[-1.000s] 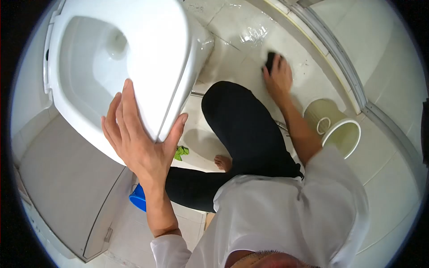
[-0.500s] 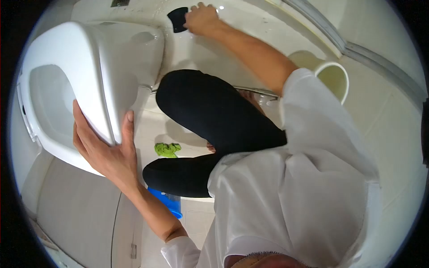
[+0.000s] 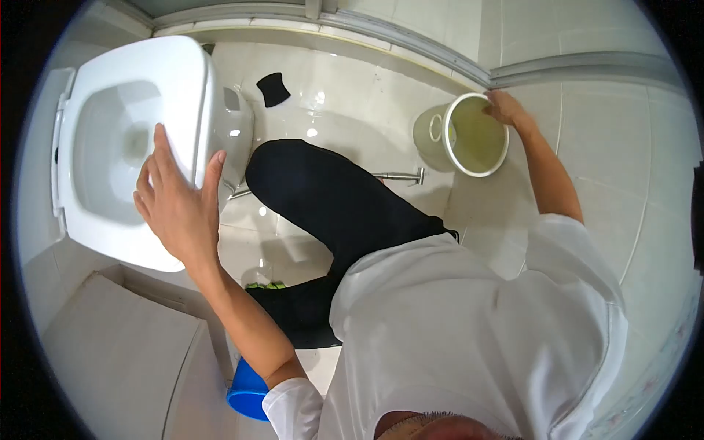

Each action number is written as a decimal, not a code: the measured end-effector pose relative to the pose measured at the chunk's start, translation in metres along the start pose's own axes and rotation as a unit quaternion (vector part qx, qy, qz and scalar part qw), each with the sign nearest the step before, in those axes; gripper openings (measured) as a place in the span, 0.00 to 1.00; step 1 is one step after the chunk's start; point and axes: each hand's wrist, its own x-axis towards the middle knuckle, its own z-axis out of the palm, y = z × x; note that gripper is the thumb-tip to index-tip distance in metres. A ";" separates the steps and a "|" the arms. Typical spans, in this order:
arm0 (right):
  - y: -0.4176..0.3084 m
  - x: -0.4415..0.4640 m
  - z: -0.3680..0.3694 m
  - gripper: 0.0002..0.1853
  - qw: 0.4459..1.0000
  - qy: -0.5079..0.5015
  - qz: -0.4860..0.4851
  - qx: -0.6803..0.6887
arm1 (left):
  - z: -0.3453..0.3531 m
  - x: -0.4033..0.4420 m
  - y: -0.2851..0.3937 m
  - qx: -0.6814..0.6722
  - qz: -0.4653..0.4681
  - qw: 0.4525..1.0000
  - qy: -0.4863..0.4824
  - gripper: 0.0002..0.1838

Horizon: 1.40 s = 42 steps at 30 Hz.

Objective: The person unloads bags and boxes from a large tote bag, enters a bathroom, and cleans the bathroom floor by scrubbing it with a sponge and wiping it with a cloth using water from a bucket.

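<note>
While my left hand (image 3: 176, 213) spreads wide on the toilet seat (image 3: 180, 88), I have my right hand (image 3: 506, 110) at the white bucket's (image 3: 431, 141) rim, its grip unclear. The black pad (image 3: 273, 89) lies on the floor (image 3: 352, 84) near the toilet's base.

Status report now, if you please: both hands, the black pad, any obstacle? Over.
Left hand on toilet seat, fingers spread. Right hand at bucket rim. Black pad on floor, untouched. Bent leg between toilet seat and bucket.
</note>
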 end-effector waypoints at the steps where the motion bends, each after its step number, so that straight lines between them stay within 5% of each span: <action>1: 0.009 0.006 0.009 0.20 0.995 0.046 -0.028 0.089 | 0.001 0.000 -0.002 -0.024 -0.003 1.000 -0.007 0.48; 7: 0.000 -0.017 -0.051 0.19 0.985 0.091 -0.054 0.136 | 0.002 -0.005 -0.008 -0.042 -0.032 0.999 -0.011 0.46; 9: -0.007 -0.033 -0.103 0.19 0.961 0.088 -0.067 0.253 | 0.001 -0.004 -0.006 -0.033 -0.028 0.999 -0.008 0.46; 12: 0.001 -0.028 -0.139 0.18 0.935 0.184 -0.023 0.303 | 0.003 -0.003 -0.001 -0.028 -0.021 0.999 -0.008 0.46; 18: 0.028 0.082 -0.151 0.21 0.802 0.301 0.056 0.513 | -0.001 0.000 0.001 -0.038 -0.002 0.999 -0.012 0.47; 20: 0.003 0.121 -0.148 0.19 0.694 0.364 0.137 0.605 | -0.003 0.001 0.003 -0.033 0.001 0.999 -0.014 0.47; 23: -0.011 0.169 -0.136 0.16 0.614 0.400 0.173 0.658 | -0.005 0.003 0.007 -0.052 -0.013 0.998 -0.022 0.45; 27: 0.016 0.230 -0.103 0.14 0.605 0.335 0.161 0.704 | -0.008 0.005 0.008 -0.060 0.011 0.998 -0.013 0.44; 29: 0.030 0.253 -0.081 0.17 0.547 0.289 0.117 0.777 | -0.007 0.005 0.007 -0.052 0.005 0.998 -0.018 0.45; 33: 0.027 0.232 -0.078 0.26 0.706 0.160 0.216 0.655 | -0.004 0.007 0.008 -0.052 -0.013 0.998 -0.024 0.46; 35: -0.025 0.182 -0.101 0.27 0.851 0.308 0.312 0.290 | -0.003 0.007 0.009 -0.047 -0.019 0.998 -0.033 0.46; 37: -0.109 0.139 -0.090 0.26 0.772 0.560 0.209 0.217 | -0.004 0.009 0.014 -0.065 -0.037 0.997 -0.031 0.46; 40: -0.241 0.162 0.018 0.17 0.774 0.509 -0.167 0.338 | 0.002 0.007 0.011 -0.085 -0.029 0.996 -0.016 0.46; 42: -0.351 0.156 0.053 0.24 0.805 0.320 -0.369 0.338 | 0.003 0.006 0.012 -0.076 -0.032 0.996 -0.024 0.45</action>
